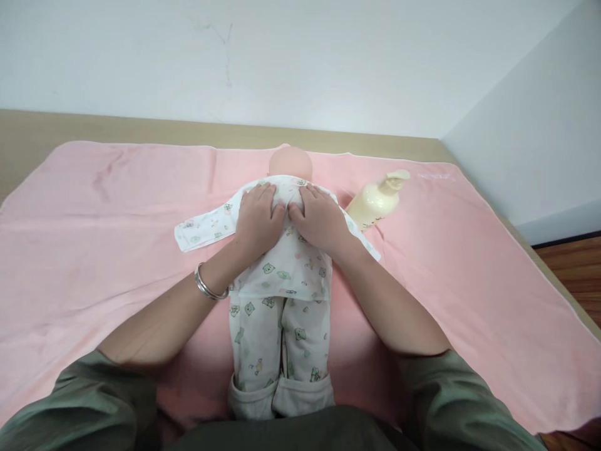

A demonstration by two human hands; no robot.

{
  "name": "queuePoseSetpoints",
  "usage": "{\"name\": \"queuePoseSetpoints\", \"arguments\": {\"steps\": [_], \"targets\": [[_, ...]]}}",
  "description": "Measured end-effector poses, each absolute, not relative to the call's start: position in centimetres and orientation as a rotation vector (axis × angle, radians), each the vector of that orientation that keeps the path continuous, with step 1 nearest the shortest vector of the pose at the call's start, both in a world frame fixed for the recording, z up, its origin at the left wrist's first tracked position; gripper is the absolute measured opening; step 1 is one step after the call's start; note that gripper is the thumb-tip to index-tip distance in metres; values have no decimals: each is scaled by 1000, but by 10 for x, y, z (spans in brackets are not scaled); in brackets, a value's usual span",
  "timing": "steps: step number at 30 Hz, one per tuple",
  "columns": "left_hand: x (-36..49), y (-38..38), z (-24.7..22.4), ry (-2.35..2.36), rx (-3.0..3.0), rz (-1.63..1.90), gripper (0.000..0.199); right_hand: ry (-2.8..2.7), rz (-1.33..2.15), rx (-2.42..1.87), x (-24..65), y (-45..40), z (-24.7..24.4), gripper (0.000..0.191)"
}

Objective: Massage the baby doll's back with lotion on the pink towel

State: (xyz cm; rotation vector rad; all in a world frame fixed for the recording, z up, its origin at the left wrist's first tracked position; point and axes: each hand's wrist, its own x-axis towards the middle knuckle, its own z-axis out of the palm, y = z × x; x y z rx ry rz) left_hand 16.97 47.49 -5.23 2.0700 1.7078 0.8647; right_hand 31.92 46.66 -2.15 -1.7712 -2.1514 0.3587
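Observation:
A baby doll (290, 161) lies lengthwise in front of me, its bald head at the far end and no facial features showing. It wears a white printed top (286, 269) and matching printed trousers (305, 332) with folded cuffs over the feet. My left hand (260, 216) rests on the upper part of the top, fingers laid on the cloth. Beside it, my right hand (322, 219) lies on the other side of the upper body, the two thumbs close together. Neither hand is visibly gripping anything. The cloth beneath my palms is hidden.
A pink cloth (469, 282) covers most of the wooden table (154, 128). To the right of the doll, a cream pump bottle (375, 203) lies tilted on the cloth. A white wall (282, 62) stands behind the table, and wooden floor (573, 266) shows at the right.

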Motion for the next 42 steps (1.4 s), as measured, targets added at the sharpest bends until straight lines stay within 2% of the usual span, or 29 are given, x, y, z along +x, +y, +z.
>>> {"name": "queuePoseSetpoints", "arguments": {"steps": [4, 12, 18, 24, 33, 42], "targets": [[170, 476, -53, 1705, 2084, 876, 58, -2136, 344, -1754, 319, 466, -22, 48], [171, 470, -48, 1721, 2159, 785, 59, -2175, 326, -1772, 319, 468, -24, 56], [177, 449, -39, 1691, 2343, 652, 58, -2213, 375, -1728, 324, 471, -19, 44], [171, 465, -36, 1661, 2191, 638, 60, -2215, 393, -1745, 322, 467, -15, 30], [162, 484, -46, 1644, 2233, 685, 59, -2334, 243, -1792, 304, 439, -8, 50], [169, 469, -44, 1737, 2222, 696, 57, -2275, 386, -1719, 318, 460, -13, 42]]}}
